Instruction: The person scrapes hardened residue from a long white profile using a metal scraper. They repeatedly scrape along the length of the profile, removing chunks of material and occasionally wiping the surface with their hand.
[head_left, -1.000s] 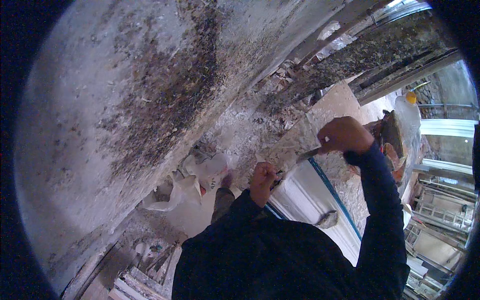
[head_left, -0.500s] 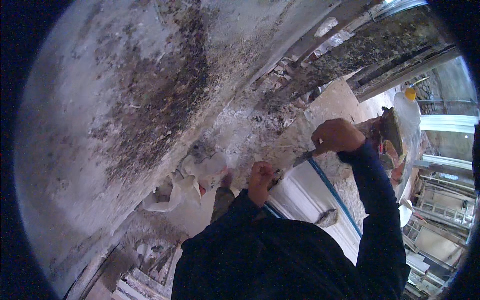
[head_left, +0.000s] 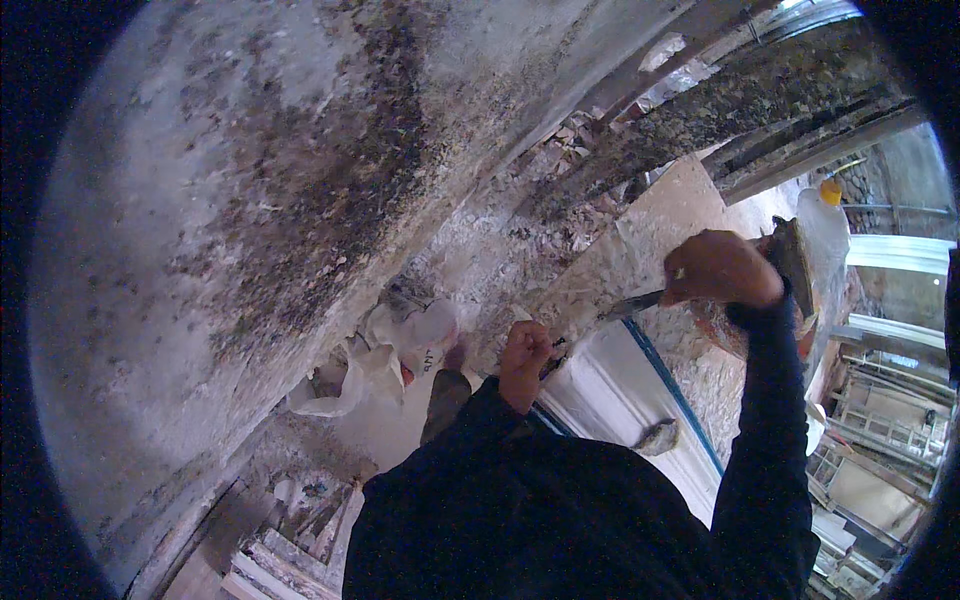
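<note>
My right hand (head_left: pixel 722 270) is closed around the end of a narrow, flat, dark blade (head_left: pixel 632 306); any handle is hidden in the fist. The blade points left, over the far end of a white ribbed moulding (head_left: pixel 610 385) with blue edges. My left hand (head_left: pixel 525 352) is curled closed beside the moulding's far left corner. A small dark bit shows at its fingers, too unclear to name. On the moulding lies a rough grey lump (head_left: pixel 657 437), apart from both hands.
A stained, flaking wall (head_left: pixel 300 200) fills the left. A crumpled white bag (head_left: pixel 360 380) lies at its foot. Beyond my hands is a pale board (head_left: pixel 675 205) amid rubble. A clear jug with a yellow cap (head_left: pixel 823 225) stands at right; wood pieces (head_left: pixel 275 570) lie at lower left.
My right hand has moved to the right with the blade, drawing it away from my left hand. The left hand stays nearly in place, still curled.
</note>
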